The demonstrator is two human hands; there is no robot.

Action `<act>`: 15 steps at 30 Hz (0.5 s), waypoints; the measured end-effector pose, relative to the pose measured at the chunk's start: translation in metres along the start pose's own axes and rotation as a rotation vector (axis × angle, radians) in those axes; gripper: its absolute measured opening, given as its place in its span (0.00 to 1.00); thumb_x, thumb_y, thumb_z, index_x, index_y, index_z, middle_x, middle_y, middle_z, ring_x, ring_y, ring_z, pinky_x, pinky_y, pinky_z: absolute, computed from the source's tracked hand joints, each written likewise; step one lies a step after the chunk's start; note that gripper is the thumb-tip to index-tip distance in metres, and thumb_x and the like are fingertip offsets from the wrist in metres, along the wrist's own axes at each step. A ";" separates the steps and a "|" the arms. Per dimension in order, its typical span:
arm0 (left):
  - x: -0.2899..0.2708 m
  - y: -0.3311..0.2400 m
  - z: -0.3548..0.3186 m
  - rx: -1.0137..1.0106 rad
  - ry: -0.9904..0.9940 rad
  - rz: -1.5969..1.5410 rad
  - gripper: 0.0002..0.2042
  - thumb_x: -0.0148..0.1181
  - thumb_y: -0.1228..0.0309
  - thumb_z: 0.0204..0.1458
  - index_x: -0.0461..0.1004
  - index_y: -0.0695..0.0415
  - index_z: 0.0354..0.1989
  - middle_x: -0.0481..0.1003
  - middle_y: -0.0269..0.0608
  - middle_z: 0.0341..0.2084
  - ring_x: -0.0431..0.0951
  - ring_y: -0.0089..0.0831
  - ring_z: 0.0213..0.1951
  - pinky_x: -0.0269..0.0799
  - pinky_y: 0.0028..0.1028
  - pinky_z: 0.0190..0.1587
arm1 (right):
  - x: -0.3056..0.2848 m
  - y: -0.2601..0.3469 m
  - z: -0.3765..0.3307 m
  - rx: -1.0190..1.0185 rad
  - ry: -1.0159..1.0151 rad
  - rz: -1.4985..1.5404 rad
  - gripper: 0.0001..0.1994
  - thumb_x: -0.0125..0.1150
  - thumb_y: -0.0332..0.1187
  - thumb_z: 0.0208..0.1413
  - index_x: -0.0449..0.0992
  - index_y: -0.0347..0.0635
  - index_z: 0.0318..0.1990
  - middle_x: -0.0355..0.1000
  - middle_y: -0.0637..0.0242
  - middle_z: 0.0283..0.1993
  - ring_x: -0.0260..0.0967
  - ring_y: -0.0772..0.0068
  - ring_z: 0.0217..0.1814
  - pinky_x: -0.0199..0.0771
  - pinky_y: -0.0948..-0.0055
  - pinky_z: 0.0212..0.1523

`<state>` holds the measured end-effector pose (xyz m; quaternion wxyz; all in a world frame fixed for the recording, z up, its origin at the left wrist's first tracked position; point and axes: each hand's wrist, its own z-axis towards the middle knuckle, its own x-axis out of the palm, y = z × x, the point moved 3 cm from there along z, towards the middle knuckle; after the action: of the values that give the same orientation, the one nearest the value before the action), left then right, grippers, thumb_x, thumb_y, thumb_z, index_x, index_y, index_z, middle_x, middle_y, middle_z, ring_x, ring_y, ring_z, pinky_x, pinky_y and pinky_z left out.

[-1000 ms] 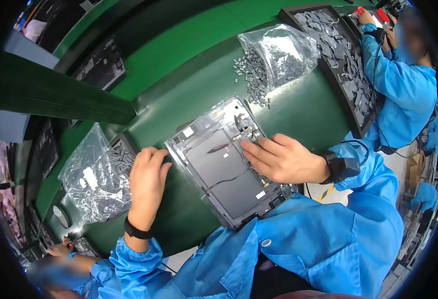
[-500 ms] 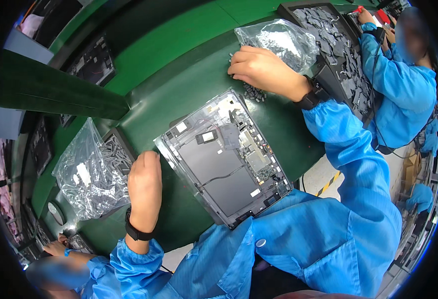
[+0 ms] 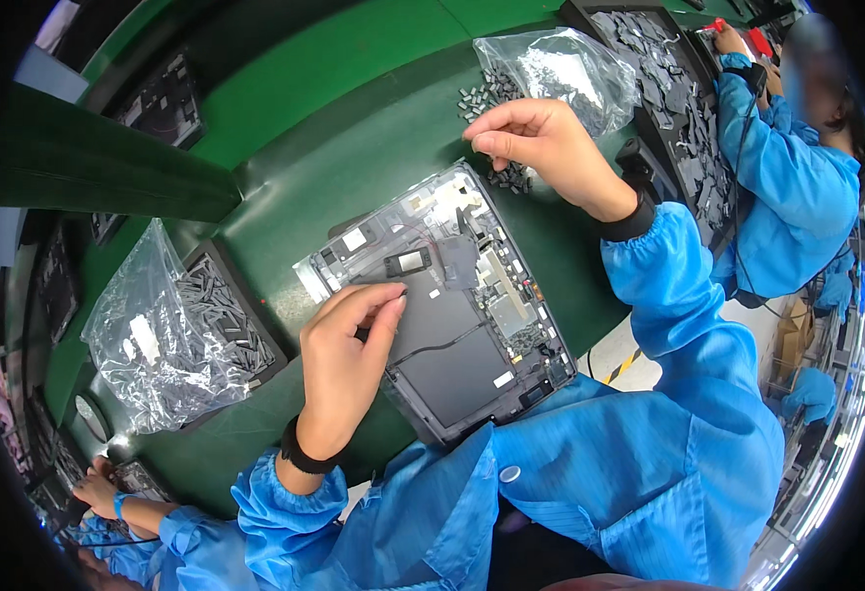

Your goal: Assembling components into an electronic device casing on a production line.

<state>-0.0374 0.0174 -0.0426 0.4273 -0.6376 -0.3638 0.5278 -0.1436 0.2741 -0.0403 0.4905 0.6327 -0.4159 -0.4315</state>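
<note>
Both near open device chassis (image 3: pixel 457 372): above it with left hand (image 3: pixel 342 350), closed at thumb and forefinger; past its top corner with right hand (image 3: pixel 548 148), near black pieces (image 3: pixel 493 91), closure unclear.

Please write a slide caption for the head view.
Left hand over an opened device with exposed circuit board, right hand by small black parts on a green workbench.

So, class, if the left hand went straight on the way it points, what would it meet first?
Probably the small black part with a white label; depth is unclear, so the left hand might pass above.
</note>
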 end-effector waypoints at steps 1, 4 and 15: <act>0.002 0.002 0.000 -0.047 0.031 -0.025 0.07 0.63 0.79 0.51 0.79 0.63 0.39 0.78 0.41 0.29 0.79 0.25 0.29 0.74 0.23 0.34 | -0.001 -0.001 -0.001 0.007 -0.003 -0.002 0.07 0.64 0.29 0.56 0.77 0.36 0.39 0.77 0.66 0.37 0.71 0.83 0.34 0.72 0.80 0.37; 0.003 0.005 0.001 -0.081 0.024 -0.067 0.06 0.63 0.79 0.51 0.79 0.63 0.38 0.78 0.41 0.29 0.78 0.25 0.29 0.74 0.23 0.33 | -0.005 -0.006 -0.002 0.061 0.016 0.094 0.05 0.65 0.27 0.54 0.78 0.37 0.37 0.77 0.67 0.35 0.71 0.82 0.33 0.72 0.82 0.36; 0.004 0.007 0.002 -0.108 0.070 -0.093 0.09 0.60 0.78 0.55 0.77 0.66 0.44 0.77 0.39 0.34 0.77 0.21 0.32 0.74 0.20 0.35 | 0.012 -0.006 -0.005 -0.376 -0.066 -0.618 0.05 0.69 0.31 0.48 0.79 0.42 0.30 0.73 0.69 0.33 0.70 0.72 0.42 0.70 0.73 0.40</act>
<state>-0.0389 0.0183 -0.0509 0.4290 -0.6600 -0.4059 0.4644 -0.1348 0.2646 -0.0474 0.4309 0.6129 -0.1342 -0.6486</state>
